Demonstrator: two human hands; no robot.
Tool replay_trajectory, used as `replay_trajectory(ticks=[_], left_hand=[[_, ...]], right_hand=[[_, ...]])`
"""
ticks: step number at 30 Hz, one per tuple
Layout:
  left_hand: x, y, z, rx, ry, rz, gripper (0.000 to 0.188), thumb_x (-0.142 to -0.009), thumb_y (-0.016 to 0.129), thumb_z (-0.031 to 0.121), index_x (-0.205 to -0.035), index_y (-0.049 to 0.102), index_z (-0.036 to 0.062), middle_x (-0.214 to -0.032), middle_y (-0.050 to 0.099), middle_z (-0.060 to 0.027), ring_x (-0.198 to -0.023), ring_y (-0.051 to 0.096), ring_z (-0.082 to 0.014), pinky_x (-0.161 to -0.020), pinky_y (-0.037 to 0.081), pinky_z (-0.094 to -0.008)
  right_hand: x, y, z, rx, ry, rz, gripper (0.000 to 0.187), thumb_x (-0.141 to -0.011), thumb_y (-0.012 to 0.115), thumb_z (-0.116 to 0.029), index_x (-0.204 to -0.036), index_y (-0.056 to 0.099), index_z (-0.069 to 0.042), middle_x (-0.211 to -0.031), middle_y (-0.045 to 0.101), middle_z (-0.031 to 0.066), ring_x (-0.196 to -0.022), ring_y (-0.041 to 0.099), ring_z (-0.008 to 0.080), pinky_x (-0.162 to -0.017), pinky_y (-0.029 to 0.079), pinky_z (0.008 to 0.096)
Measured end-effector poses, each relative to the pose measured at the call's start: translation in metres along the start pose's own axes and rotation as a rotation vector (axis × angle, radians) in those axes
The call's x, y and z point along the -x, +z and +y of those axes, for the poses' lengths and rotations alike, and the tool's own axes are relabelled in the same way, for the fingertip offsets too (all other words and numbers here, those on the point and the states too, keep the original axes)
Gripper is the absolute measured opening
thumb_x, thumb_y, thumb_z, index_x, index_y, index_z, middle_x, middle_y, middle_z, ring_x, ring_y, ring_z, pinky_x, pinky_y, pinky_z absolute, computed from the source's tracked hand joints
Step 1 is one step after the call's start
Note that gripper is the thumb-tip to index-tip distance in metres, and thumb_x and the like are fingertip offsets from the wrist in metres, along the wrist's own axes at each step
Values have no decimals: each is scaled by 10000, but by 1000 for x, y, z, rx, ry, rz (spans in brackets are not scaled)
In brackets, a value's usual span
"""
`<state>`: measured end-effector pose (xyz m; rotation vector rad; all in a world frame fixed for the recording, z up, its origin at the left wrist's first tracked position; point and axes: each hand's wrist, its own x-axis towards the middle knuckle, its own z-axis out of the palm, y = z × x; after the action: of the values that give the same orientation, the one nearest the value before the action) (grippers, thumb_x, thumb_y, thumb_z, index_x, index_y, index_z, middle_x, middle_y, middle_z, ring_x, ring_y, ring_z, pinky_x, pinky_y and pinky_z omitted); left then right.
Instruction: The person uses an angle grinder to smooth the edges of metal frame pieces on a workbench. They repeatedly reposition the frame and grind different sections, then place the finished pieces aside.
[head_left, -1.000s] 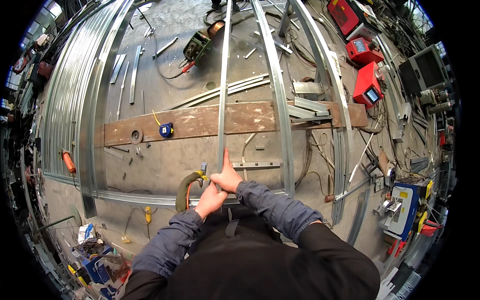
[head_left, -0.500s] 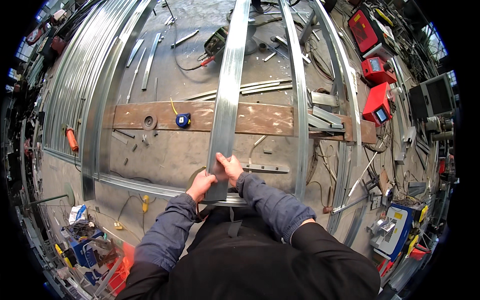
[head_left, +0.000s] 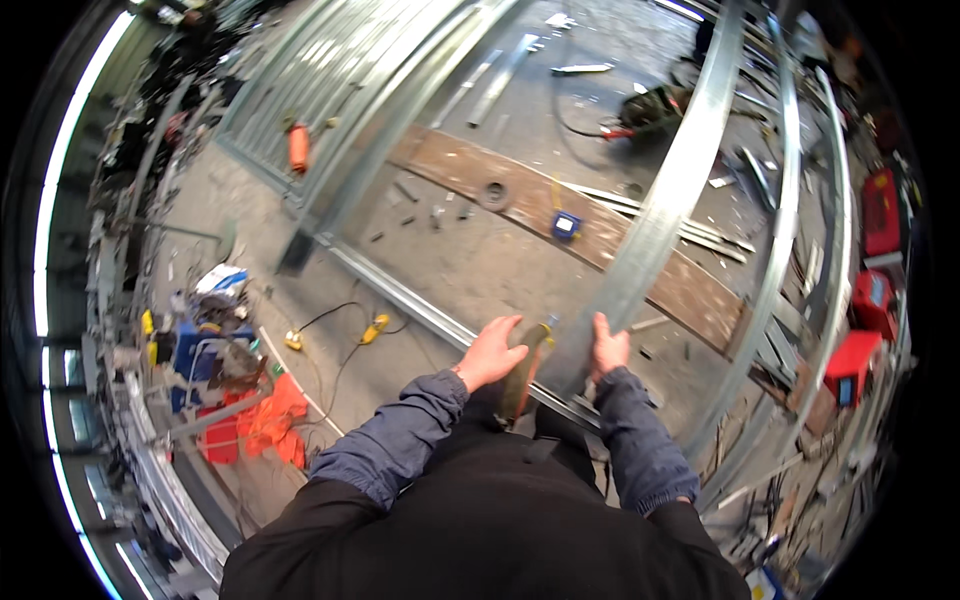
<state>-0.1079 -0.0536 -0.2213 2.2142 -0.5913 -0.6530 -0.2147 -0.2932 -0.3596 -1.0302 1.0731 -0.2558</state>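
A long galvanized metal channel (head_left: 655, 225) runs away from me, its near end over the frame's front rail (head_left: 400, 302). My left hand (head_left: 492, 352) is off the channel, held to its left with thumb and fingers spread and nothing in it. At the channel's right edge is my right hand (head_left: 610, 350), thumb pointing forward; it appears to grip that edge, though its other fingers are mostly hidden. Between my left hand and the channel stands a narrow green and orange thing (head_left: 522, 378), too blurred to name.
A brown plank (head_left: 450, 165) crosses under the channels, carrying a blue tape measure (head_left: 566, 225) and a round disc (head_left: 494, 196). An orange-handled tool (head_left: 298, 148) lies at the left channels. Yellow connectors (head_left: 375, 328) with cables and orange cloth (head_left: 275, 415) lie left; red machines (head_left: 853, 368) stand right.
My left hand has let go of the channel and opened to its left. My right hand has shifted to the channel's right edge. The whole view has swung toward the left.
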Motion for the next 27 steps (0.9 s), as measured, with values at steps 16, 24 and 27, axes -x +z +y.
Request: replay_trajectory(ticks=[16,24,27], left_hand=[[-196,-576,-376,-466,-286,881,628,-864,770,354,-1315,627,-59,-1266,669,-256,-1198,643,-410,-1040,523,-471],[-345,-598,-430,-337,-799,591,850,-773,851,492,-1383,582,-35,-1383,656,-276,-1301,641,-410,-1116,497,-481],[-328,-614,-470,40,-556,585,270,-774,768,197,-941,658,16,-675,617,-100,-553,633,-260,-517,485,-437]], right_hand=[[20,-4,13,386,11,386,859,-976,712,-589,-1491,483,58,-1370,642,151,-1178,634,248,-1009,512,376],[32,-23,17,540,116,431,1040,-982,689,-597,-1603,283,133,-1363,611,209,-1132,621,261,-978,519,397],[34,24,-3,321,104,364,492,-991,735,-481,-1015,536,-32,-782,591,39,-692,570,168,-586,487,347]])
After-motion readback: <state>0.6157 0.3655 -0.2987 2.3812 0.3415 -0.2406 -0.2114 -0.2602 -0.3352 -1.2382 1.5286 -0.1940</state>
